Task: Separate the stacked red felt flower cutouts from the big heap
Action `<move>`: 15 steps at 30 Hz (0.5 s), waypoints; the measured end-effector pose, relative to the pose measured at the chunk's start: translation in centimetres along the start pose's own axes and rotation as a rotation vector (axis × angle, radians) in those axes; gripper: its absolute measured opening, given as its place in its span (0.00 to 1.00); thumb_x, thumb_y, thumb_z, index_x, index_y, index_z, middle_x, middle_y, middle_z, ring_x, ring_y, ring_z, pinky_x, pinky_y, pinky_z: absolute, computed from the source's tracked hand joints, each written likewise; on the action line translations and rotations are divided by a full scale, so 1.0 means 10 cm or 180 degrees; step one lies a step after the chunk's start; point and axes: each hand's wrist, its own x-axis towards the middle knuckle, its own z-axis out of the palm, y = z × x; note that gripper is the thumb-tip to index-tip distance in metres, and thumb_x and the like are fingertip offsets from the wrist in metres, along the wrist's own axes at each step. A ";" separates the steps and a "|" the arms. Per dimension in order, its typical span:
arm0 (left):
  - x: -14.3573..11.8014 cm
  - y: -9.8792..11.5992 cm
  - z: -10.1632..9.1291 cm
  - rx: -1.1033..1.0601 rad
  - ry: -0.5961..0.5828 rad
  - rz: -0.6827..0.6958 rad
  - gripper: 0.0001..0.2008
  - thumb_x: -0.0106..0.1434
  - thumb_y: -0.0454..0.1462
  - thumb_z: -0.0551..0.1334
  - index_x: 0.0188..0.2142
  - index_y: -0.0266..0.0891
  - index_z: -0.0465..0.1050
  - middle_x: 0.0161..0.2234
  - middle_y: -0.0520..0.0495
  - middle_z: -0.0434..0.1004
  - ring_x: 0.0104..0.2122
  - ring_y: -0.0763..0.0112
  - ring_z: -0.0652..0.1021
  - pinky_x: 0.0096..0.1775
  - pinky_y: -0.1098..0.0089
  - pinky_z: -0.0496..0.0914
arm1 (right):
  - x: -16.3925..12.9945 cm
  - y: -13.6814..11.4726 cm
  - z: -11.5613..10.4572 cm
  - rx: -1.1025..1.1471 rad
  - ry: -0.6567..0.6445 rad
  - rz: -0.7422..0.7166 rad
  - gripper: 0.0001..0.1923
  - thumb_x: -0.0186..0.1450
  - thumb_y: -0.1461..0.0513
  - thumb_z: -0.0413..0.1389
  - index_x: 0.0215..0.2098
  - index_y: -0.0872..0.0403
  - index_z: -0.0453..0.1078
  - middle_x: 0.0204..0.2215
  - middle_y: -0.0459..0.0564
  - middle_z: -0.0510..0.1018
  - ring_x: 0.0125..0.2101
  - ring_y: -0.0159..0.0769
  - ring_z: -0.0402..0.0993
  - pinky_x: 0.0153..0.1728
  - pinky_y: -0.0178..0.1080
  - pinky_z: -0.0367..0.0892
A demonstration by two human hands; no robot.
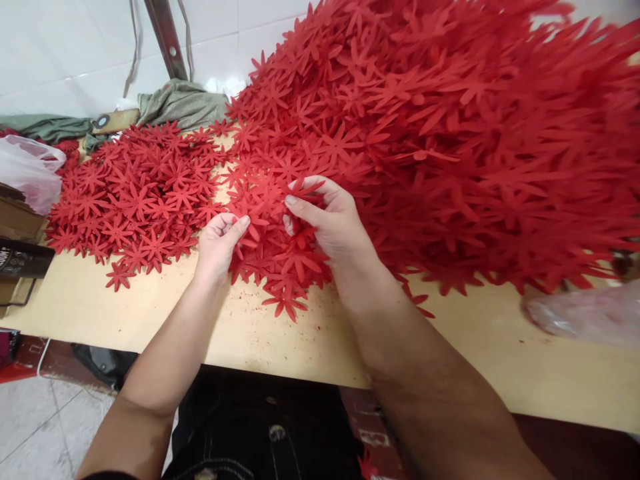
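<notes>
The person's left hand (216,248) pinches the edge of a flat, red, many-petalled flower cutout (253,229) between thumb and forefinger, just above the pale yellow tabletop (250,343). The right hand (339,219), near it, has thumb and forefinger drawn together on a second red flower cutout (311,189); its lower fingers are partly hidden among red petals. Beyond and to the right rises a large heap of matching red cutouts (400,127), while a smaller, lower pile of red cutouts (143,197) spreads to the left, before a crumpled grey-green cloth (183,105).
</notes>
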 end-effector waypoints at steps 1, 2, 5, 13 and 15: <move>0.00 0.00 0.00 -0.0011 0.0014 0.0017 0.16 0.42 0.41 0.72 0.21 0.36 0.66 0.17 0.58 0.68 0.18 0.84 0.67 0.24 0.79 0.62 | 0.00 -0.01 0.00 0.0049 -0.0031 0.0045 0.16 0.49 0.55 0.65 0.29 0.50 0.64 0.21 0.39 0.68 0.17 0.25 0.63 0.19 0.32 0.64; 0.00 0.00 0.00 -0.0014 0.0013 0.0029 0.16 0.42 0.42 0.72 0.21 0.36 0.66 0.17 0.58 0.69 0.18 0.84 0.67 0.24 0.79 0.62 | -0.01 -0.02 0.01 0.0072 -0.0077 0.0078 0.16 0.48 0.55 0.65 0.30 0.50 0.65 0.20 0.39 0.68 0.17 0.25 0.63 0.18 0.32 0.63; -0.01 0.02 0.02 0.0053 -0.0092 0.0005 0.17 0.43 0.45 0.71 0.20 0.36 0.67 0.17 0.57 0.69 0.18 0.84 0.67 0.24 0.79 0.62 | -0.04 -0.04 0.04 0.0000 -0.0278 0.0128 0.18 0.48 0.54 0.65 0.33 0.51 0.67 0.22 0.40 0.70 0.18 0.25 0.64 0.19 0.32 0.63; -0.04 0.02 0.06 0.0260 -0.0320 0.0251 0.20 0.39 0.49 0.71 0.21 0.36 0.70 0.19 0.56 0.70 0.21 0.82 0.68 0.27 0.77 0.65 | -0.09 -0.02 0.18 -0.0433 -0.0635 0.0154 0.18 0.46 0.54 0.66 0.28 0.55 0.69 0.23 0.43 0.72 0.27 0.29 0.70 0.33 0.37 0.70; -0.03 0.00 0.04 0.0414 -0.0230 0.0382 0.19 0.44 0.50 0.69 0.23 0.37 0.71 0.21 0.54 0.71 0.23 0.81 0.69 0.29 0.76 0.65 | -0.06 0.00 0.14 -0.0377 -0.0402 0.0102 0.16 0.49 0.52 0.64 0.27 0.54 0.67 0.20 0.42 0.69 0.22 0.27 0.67 0.27 0.35 0.68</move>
